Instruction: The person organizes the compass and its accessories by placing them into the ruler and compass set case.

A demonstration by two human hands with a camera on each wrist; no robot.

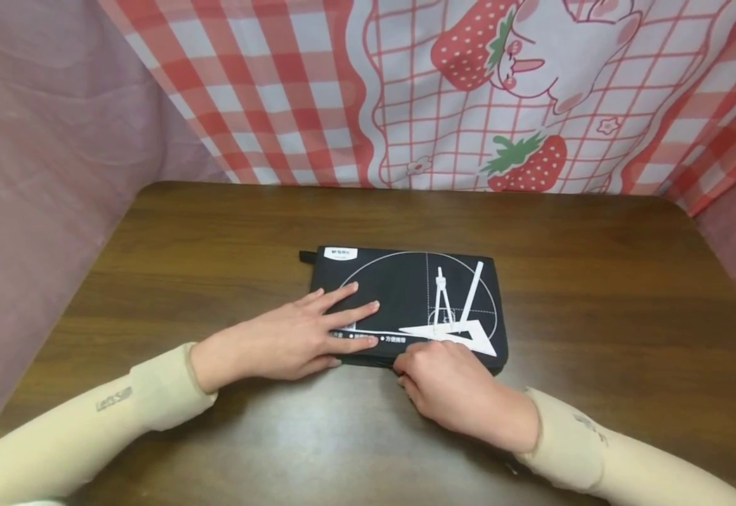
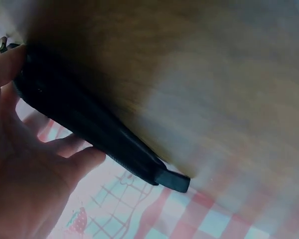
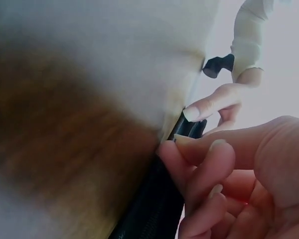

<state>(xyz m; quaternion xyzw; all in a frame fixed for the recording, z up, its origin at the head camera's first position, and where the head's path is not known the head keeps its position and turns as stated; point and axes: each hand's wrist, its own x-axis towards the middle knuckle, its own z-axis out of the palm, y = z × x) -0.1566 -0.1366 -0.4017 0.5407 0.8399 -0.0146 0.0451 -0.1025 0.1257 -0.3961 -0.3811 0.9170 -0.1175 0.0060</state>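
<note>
A flat black zip case (image 1: 393, 288) lies on the table, printed in white with a compass, a set square, a ruler and a large circle. My left hand (image 1: 292, 336) rests on its left part with fingers spread and straight. At the middle of the case's near edge, the thumb and curled index finger of my right hand (image 1: 450, 383) pinch what looks like the zipper pull, mostly hidden by the fingertips. The right wrist view shows this pinch of the right hand (image 3: 214, 164) along the dark side of the case (image 3: 152, 199). A short black tab (image 2: 173, 180) sticks out at the case's far left corner.
The brown wooden table (image 1: 216, 232) has rounded far corners. Behind it hangs a red-and-white checked cloth (image 1: 405, 91) with strawberries, and a pink cloth (image 1: 57, 140) hangs at the left. Pale sleeves (image 1: 89, 422) cover both forearms.
</note>
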